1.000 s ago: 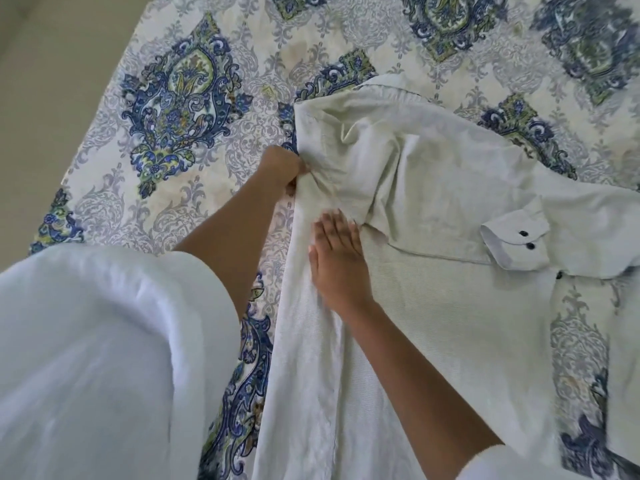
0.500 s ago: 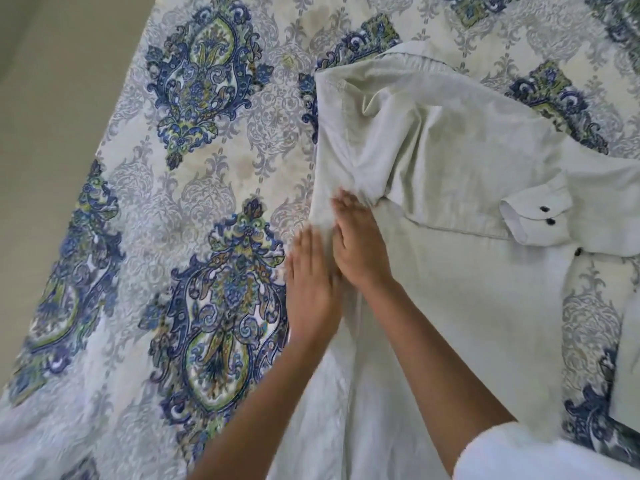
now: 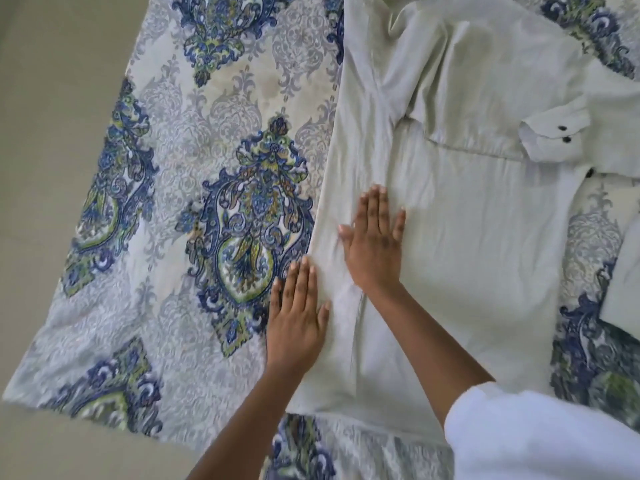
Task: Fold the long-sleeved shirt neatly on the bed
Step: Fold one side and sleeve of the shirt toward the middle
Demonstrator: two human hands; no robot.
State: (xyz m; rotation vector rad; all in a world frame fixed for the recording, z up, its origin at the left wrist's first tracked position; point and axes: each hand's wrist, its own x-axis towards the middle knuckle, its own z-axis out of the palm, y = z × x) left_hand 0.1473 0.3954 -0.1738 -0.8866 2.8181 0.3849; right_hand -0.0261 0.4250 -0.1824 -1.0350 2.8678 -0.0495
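White nearest the lens: noting a loose garment sleeve (image 3: 540, 434) over the right forearm. Just beyond, finding the shirt (image 3: 485, 254), pale grey-green, lying spread on the bed (image 3: 207, 140), with its hem (image 3: 363, 405) toward the wearer and the collar end running off the top of view. Finding the left hand (image 3: 296, 317) flat, fingers straight and together, resting along the shirt's left edge and partly on the bed. Finding the right hand (image 3: 375, 244) a little farther on, likewise flat, palm down on what appears to be the folded-in side panel. Recording the two hands as close but apart, neither gripping cloth. Farthest, seeing one long sleeve (image 3: 485, 84) laid across the chest, its buttoned cuff (image 3: 554, 133) pointing right. Seeing more pale cloth at the right margin, identity not determinable.

Judging the step in hand to be smoothing and creasing the left side fold. Judging the task as part done: right side appearing not yet folded in, no hem-to-collar fold made. Expecting the next move to call for lifting the right edge, bringing it over squarely, and avoiding any drag on the pressed left fold.
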